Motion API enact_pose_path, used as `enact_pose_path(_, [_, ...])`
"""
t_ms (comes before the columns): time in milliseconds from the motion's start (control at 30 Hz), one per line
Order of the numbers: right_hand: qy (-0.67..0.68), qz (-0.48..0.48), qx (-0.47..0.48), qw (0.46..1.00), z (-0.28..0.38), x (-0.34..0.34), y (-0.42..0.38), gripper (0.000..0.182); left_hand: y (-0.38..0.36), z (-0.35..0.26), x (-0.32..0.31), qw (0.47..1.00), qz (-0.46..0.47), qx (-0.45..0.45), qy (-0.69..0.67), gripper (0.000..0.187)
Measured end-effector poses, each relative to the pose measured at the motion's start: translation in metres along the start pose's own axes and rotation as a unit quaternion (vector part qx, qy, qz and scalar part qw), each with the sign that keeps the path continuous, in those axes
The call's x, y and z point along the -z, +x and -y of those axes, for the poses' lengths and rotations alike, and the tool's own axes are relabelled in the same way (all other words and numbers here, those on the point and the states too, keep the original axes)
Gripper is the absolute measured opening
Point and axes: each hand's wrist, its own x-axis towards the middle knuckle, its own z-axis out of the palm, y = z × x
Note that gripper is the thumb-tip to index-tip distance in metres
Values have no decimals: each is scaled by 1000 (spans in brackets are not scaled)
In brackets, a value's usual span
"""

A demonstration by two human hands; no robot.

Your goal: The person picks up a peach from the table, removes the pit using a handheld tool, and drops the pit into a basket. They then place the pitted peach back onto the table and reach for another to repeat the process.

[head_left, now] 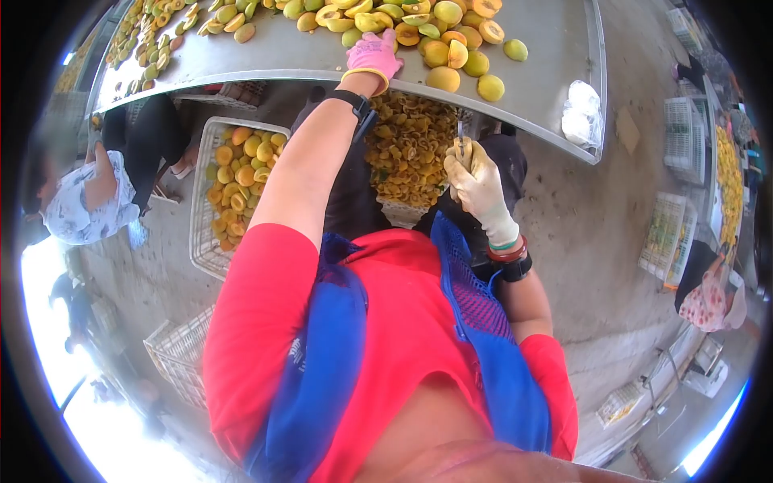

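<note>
My left hand (374, 56), in a pink glove, reaches over the metal table's near edge to a heap of yellow-orange apricots (436, 54), some whole and some halved. Its fingers are bent against an apricot (369, 22), and the glove partly hides the grip. My right hand (477, 181), in a whitish glove, is closed around a small knife (460, 146) with a wooden handle and a short metal blade pointing up. It is in front of the table edge, above my right thigh. Between my legs, a container holds many yellow-brown apricot pieces (409, 149).
The metal table (531, 88) spans the top, with a clear plastic bag (580, 113) at its right corner. A white crate (211, 251) of apricots stands left, near another crate (181, 358). Co-workers sit at left (90, 201) and right (710, 302); crates (683, 137) stack at right.
</note>
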Motion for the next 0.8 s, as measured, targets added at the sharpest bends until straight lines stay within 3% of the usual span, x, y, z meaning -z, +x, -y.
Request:
enact_pose_path(100, [11,-4,-10,1000,-8,4,1,14,6,5,-5,1000,-13,-12,-22,62])
enact_pose_path(233, [12,-11,6,1000,-4,2,-2,12,-9,12,9,979,0,-30,-202,56])
enact_pose_path(300, [26,-11,-17,999,6,3,-7,12,-26,16,23,886,31,-29,-462,54])
enact_pose_path(367, [32,-12,0,999,3,4,-6,12,-49,25,36,726,69,-60,-681,51])
enact_pose_path(467, [29,12,13,999,14,0,-6,14,-87,33,65,555,201,-137,-796,52])
enact_pose_path(567, [-74,15,106,991,22,-16,-3,14,-120,30,81,574,191,-128,-786,64])
enact_pose_path(633, [-213,49,236,947,31,-25,-2,15,-141,25,87,593,174,-122,-777,71])
enact_pose_path(700, [-407,29,484,774,38,-29,4,19,-161,17,95,636,137,-132,-748,72])
enact_pose_path(800, [-381,16,457,804,51,-42,-2,16,-174,12,97,696,96,-158,-694,75])
